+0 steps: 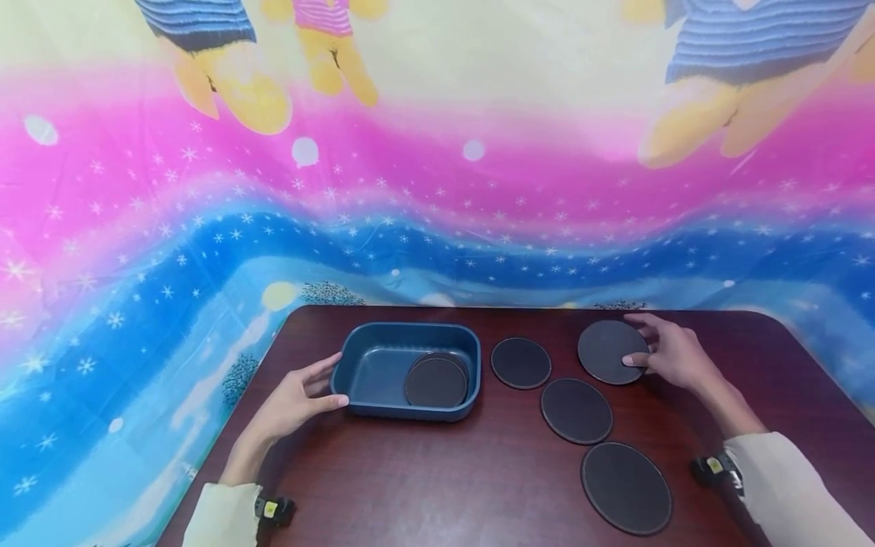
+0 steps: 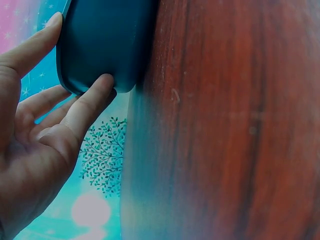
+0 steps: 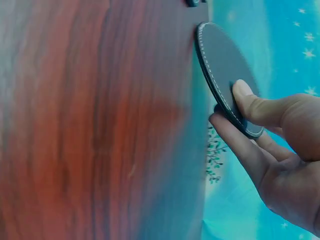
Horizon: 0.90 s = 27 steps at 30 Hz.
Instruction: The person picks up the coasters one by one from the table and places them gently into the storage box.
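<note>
At the left end of a dark blue rectangular dish (image 1: 410,412) is my left hand (image 1: 294,403), its thumb at the near corner and fingers around the end wall. Two overlapping round dark coasters (image 1: 436,384) lie inside the dish, toward its right side. My right hand (image 1: 677,353) pinches another round coaster (image 1: 608,351) by its right edge, thumb on top and fingers beneath. The right wrist view shows this coaster (image 3: 225,65) tilted, with pale stitching along its rim; its far edge is close to the table, contact unclear.
Three more coasters lie flat on the table between the dish and my right arm: one beside the dish (image 1: 521,363), one in the middle (image 1: 577,411) and one nearest me (image 1: 627,488). The brown wooden table (image 1: 437,471) backs onto a patterned cloth (image 1: 437,190).
</note>
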Each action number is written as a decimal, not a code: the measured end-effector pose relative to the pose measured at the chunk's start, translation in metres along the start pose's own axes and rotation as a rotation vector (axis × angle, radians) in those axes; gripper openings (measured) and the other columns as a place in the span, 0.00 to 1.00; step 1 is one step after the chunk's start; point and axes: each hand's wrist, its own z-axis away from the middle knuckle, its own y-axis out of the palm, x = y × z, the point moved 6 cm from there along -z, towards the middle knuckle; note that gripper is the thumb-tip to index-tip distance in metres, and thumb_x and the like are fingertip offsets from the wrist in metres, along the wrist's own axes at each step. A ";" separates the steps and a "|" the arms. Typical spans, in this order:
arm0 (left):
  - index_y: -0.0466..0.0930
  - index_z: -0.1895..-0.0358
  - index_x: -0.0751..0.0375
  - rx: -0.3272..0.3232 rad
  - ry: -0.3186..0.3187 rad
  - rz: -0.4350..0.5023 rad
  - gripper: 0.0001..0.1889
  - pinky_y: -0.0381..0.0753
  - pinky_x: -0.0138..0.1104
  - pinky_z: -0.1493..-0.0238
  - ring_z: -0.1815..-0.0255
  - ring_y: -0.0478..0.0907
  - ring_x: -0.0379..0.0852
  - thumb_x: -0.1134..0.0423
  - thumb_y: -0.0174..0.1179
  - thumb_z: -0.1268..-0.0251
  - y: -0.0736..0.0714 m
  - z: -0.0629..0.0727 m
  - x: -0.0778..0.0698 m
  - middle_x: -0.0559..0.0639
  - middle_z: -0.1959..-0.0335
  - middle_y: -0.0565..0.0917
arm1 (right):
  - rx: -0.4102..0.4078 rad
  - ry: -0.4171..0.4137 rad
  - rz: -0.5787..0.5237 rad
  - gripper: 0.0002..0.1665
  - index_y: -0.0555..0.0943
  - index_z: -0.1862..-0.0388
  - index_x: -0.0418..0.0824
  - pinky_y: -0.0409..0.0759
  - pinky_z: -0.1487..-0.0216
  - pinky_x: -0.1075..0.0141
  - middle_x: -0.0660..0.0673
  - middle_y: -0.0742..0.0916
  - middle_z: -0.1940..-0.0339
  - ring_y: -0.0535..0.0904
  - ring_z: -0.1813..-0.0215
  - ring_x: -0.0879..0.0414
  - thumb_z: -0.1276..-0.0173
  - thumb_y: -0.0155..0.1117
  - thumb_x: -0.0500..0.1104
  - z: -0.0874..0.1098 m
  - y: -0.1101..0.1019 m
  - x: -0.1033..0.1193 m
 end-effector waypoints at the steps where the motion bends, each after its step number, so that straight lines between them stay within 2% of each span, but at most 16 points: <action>1: 0.61 0.14 0.57 0.000 0.001 -0.001 0.46 0.89 0.42 0.38 0.25 0.78 0.67 0.55 0.75 0.31 0.000 0.000 0.000 0.69 0.20 0.71 | 0.006 0.006 -0.026 0.48 0.70 0.20 0.32 0.91 0.67 0.60 0.19 0.84 0.40 0.91 0.49 0.33 0.36 0.82 0.36 0.002 0.000 0.001; 5: 0.61 0.14 0.57 0.001 0.002 0.004 0.46 0.89 0.41 0.38 0.25 0.78 0.67 0.55 0.75 0.31 0.000 0.000 -0.001 0.69 0.20 0.71 | 0.026 0.024 -0.093 0.44 0.69 0.20 0.32 0.92 0.65 0.60 0.20 0.85 0.41 0.93 0.52 0.40 0.31 0.77 0.34 0.008 0.001 0.004; 11: 0.61 0.14 0.57 0.002 -0.003 0.017 0.46 0.89 0.39 0.39 0.25 0.78 0.66 0.55 0.75 0.31 0.001 0.000 -0.001 0.69 0.20 0.71 | 0.026 0.065 -0.117 0.43 0.68 0.18 0.34 0.92 0.63 0.60 0.22 0.86 0.41 0.94 0.58 0.49 0.27 0.75 0.37 0.016 0.002 -0.002; 20: 0.61 0.14 0.57 -0.001 -0.002 0.029 0.46 0.89 0.38 0.40 0.25 0.78 0.66 0.55 0.76 0.32 0.000 0.001 -0.002 0.68 0.21 0.73 | 0.018 0.052 -0.183 0.42 0.67 0.18 0.32 0.92 0.63 0.60 0.22 0.87 0.43 0.92 0.61 0.59 0.26 0.72 0.34 0.018 0.008 -0.005; 23: 0.61 0.14 0.57 -0.001 0.009 0.015 0.46 0.89 0.39 0.40 0.25 0.78 0.66 0.55 0.76 0.32 -0.001 0.001 -0.003 0.68 0.22 0.74 | 0.011 0.061 -0.193 0.41 0.67 0.18 0.32 0.92 0.63 0.60 0.22 0.86 0.43 0.92 0.61 0.61 0.26 0.72 0.34 0.019 0.008 -0.005; 27: 0.61 0.15 0.58 0.002 0.030 0.005 0.46 0.88 0.36 0.41 0.26 0.78 0.66 0.55 0.76 0.31 0.000 0.001 -0.003 0.67 0.23 0.75 | -0.007 0.071 -0.197 0.41 0.67 0.18 0.32 0.92 0.63 0.60 0.21 0.86 0.42 0.90 0.60 0.68 0.25 0.71 0.34 0.021 0.007 -0.007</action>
